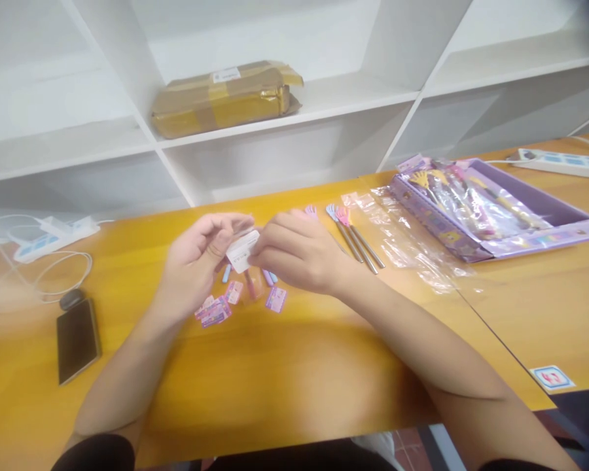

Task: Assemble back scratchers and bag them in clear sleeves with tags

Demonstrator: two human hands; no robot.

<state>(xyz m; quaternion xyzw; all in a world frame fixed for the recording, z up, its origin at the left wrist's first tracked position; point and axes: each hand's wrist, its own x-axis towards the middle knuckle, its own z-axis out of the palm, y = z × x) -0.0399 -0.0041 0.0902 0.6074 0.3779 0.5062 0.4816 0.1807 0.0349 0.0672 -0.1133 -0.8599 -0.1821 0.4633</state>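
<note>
My left hand (201, 258) and my right hand (302, 252) meet over the yellow table (285, 373), both pinching a small white card or packet (243, 250) between their fingertips. Right below the hands lie several small pink and purple paper tags (275, 299) and a few short pastel tubes (226, 273). What the white piece contains is too small to tell. Three thin metal sticks with coloured hand-shaped tips (356, 237) lie just right of my right hand.
A purple box (564, 226) with wrapped toys and loose clear plastic wrap (407, 239) lies at right. A dark phone (77, 340), white cables and a power strip (53, 234) sit at left. White shelves behind hold a brown taped parcel (226, 97). Another power strip (562, 161) far right.
</note>
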